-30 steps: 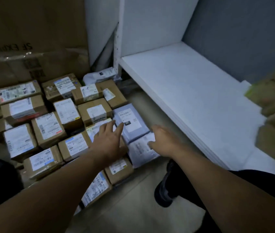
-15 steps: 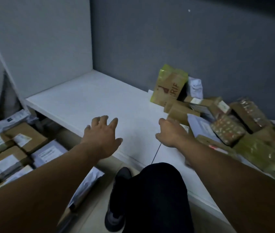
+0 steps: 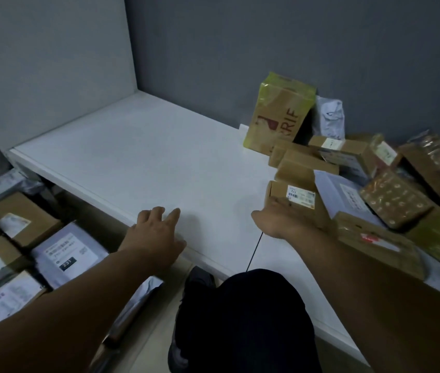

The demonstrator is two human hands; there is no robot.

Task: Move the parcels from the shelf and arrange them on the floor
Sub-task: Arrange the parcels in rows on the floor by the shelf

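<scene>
A low white shelf (image 3: 159, 162) runs from the left wall to the right edge. A pile of parcels sits on its right part: brown cardboard boxes, a tall yellow-green packet (image 3: 280, 114), a grey mailer (image 3: 342, 192). My right hand (image 3: 283, 219) grips a small brown box with a white barcode label (image 3: 294, 197) at the near-left edge of that pile. My left hand (image 3: 156, 232) hovers over the shelf's front edge with fingers spread, holding nothing. On the floor at left lie arranged parcels, among them a grey mailer marked 231 (image 3: 70, 254).
My dark trouser knee (image 3: 243, 313) and a shoe (image 3: 197, 281) are below the shelf front. A grey back wall and a lighter side panel (image 3: 51, 63) close the shelf in. The shelf's left half is bare. Floor parcels fill the lower left.
The view swung from the floor parcels up to the shelf. My right hand reached to the pile and took hold of the small labelled box. My left hand stayed open near the shelf edge.
</scene>
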